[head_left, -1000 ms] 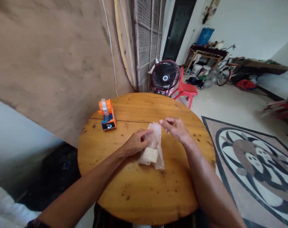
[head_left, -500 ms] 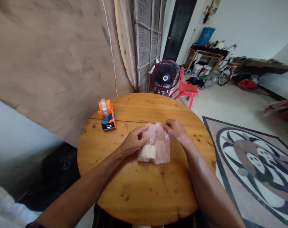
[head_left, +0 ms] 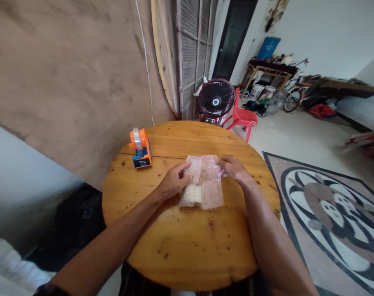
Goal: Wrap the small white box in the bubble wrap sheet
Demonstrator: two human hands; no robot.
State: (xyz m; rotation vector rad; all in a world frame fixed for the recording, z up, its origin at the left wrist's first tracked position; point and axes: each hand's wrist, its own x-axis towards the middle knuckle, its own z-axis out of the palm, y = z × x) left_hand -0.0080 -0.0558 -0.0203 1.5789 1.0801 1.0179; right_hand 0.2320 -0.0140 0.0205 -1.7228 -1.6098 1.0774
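A sheet of clear, pinkish bubble wrap [head_left: 210,176] lies on the round wooden table [head_left: 187,246] in front of me. Under or within its near left part sits a small pale, cream-coloured block [head_left: 194,193], partly covered, so its kind cannot be made out. My left hand [head_left: 174,179] grips the wrap's left edge between thumb and fingers. At the upper right edge, my right hand [head_left: 232,167] pinches the wrap, its fingers closed together.
An orange and blue tape dispenser [head_left: 141,149] with a roll of clear tape stands at the table's far left. Beyond the table are a fan [head_left: 217,98] and a red plastic chair [head_left: 244,115]. A brown board [head_left: 82,82] leans close on the left.
The far part of the bubble wrap has been spread flatter and wider. My right hand has moved slightly right with its edge; my left hand stays nearly in place.
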